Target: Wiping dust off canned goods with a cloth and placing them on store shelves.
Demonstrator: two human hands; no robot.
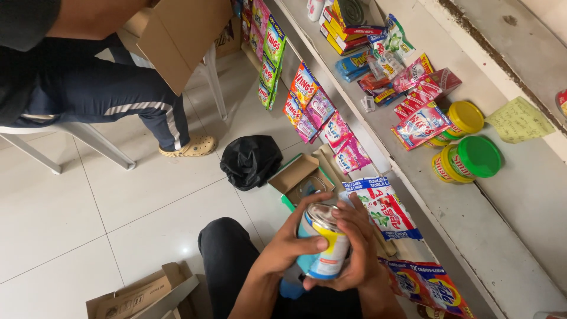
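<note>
Both my hands hold one tin can (325, 243) with a blue and yellow label and a silver lid, just above my knee in dark trousers (227, 254). My left hand (289, 245) wraps its left side, thumb across the label. My right hand (356, 248) cups its right side, fingers spread over the top edge. An open cardboard box (297, 176) with green sides lies on the floor right beyond the can.
A shelf (496, 260) on the right carries packets, flat boxes and round tubs with yellow (465, 117) and green (478, 156) lids. Sachet strips (319, 112) hang along its front edge. A black bag (251, 160) lies on the tiles. A seated person holds a cardboard box (180, 35). Another carton (142, 293) sits lower left.
</note>
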